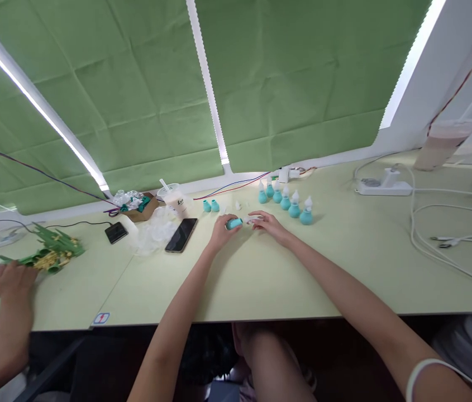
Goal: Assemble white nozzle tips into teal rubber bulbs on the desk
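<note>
Along the near edge of the counter (261,296) we see a small sticker (101,318), left of our forearms. Well in from that edge, our left hand (220,230) has its grip curled round a teal bottle (234,224), held tilted over on its side. Just beside it, our right hand (268,222) has its fingertips pinching a clear tip (249,219); the bottle and tip look very close, but we cannot tell whether they touch.

We would judge the bottle light, soft and squeezable, so it is best taken round its fuller body without pressing hard. The tip looks light, stiffer and smooth, perhaps a bit slippery; we would take it by its sides with finger and thumb.

To the left of our left hand lie a phone (181,235) and a crumpled plastic bag (156,230). Farther in, two teal bottles without tips (211,206) stand side by side, with a small white piece (238,206) to their right. Toward the far edge, right of our hands, six tipped bottles (294,210) stand upright in a slanting group, and red and blue wires (239,187) run along that edge
</note>
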